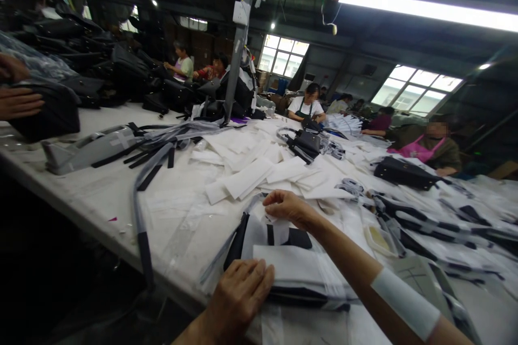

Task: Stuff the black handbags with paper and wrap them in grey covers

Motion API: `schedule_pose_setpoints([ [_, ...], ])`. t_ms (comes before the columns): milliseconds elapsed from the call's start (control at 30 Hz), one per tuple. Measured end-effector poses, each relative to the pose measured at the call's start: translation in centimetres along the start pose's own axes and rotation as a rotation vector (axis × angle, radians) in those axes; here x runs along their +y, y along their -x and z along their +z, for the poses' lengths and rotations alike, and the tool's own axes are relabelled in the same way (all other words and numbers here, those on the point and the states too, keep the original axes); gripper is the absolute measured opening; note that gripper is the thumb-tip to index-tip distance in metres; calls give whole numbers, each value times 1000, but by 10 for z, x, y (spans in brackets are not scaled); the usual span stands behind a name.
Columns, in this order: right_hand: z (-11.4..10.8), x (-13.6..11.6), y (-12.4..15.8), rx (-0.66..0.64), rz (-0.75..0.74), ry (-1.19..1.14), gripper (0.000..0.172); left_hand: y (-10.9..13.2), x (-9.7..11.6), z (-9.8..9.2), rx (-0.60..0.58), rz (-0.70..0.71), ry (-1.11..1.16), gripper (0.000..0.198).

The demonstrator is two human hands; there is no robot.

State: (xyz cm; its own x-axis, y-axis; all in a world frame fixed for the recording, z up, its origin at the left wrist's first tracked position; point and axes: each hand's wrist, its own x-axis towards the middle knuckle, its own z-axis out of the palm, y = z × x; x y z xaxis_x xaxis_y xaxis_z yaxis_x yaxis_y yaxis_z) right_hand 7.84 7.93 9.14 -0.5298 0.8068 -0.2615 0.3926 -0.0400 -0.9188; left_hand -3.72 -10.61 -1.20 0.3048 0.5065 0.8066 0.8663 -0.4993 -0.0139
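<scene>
Left hand (238, 296) lies open on white paper (283, 264) over a black bag (237, 242), near the worktop's (93, 194) front edge; right hand (288, 209) curls at the bag's top, its hold unclear.

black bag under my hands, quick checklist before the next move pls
left hand flat on the white paper: ok
right hand gripping the black bag: cannot tell, fingers curl at its top but no clear hold shows
paper covers the whole bag: not ok, black shows above and below it
grey strap clear of the left hand: ok
inside of the bag: cannot tell, hidden by the paper
</scene>
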Motion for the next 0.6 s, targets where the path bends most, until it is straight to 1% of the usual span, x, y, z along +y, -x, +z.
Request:
schedule_pose_setpoints([
  [67, 8, -5, 3, -14, -2, -138, 29, -4, 0, 3, -8, 7, -5, 35],
  [167, 26, -8, 2, 34, -36, -326, 35, -14, -1, 14, -9, 19, 3, 32],
  [233, 37, -7, 3, 83, -43, -438, 41, -18, -2, 22, 23, 17, 15, 29],
  [300, 46, -1, 10, 106, -19, -521, 47, -18, -3, 26, 55, 9, 26, 28],
  [367, 51, 6, 25, 94, 28, -571, 51, -15, -3, 25, 62, -2, 36, 29],
  [433, 52, 14, 47, 53, 91, -633, 53, -13, -4, 21, 48, -23, 53, 28],
  [533, 48, 26, 82, 28, 154, -760, 50, -11, -5, 16, 46, -80, 116, 28],
  [600, 43, 34, 102, 29, 162, -803, 46, -10, -7, 16, 62, -139, 182, 27],
])
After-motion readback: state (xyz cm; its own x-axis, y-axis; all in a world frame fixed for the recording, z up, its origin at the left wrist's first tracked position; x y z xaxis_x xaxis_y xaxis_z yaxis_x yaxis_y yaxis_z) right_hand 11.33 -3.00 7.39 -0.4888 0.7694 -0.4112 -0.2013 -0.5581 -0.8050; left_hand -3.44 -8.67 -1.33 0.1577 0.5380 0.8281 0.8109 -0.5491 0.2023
